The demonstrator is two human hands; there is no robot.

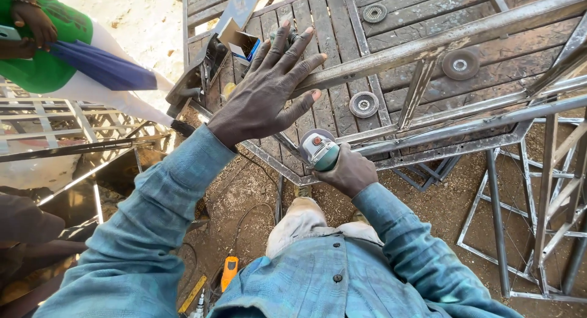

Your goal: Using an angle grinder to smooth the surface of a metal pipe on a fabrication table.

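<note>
Grinding step: your left hand (266, 85), spread open, steadies the bar (428, 46); your right hand (350, 171) grips the grinder (318, 150). Next, judge contact carefully.

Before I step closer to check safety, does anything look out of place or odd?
Yes: round grinding discs lie loose across the metal slat table, and the bare right hand grips the green-bodied angle grinder ungloved.

Left hand (269, 88): flat on the long grey steel square tube (428, 44), at its near-left end.
Right hand (348, 171): below it, gripping the green-bodied angle grinder (319, 151).
Round grinding discs (364, 104): on the slatted metal table (391, 12), right of the left hand.
Orange-handled tool (228, 271): on the ground, lower left.
</note>
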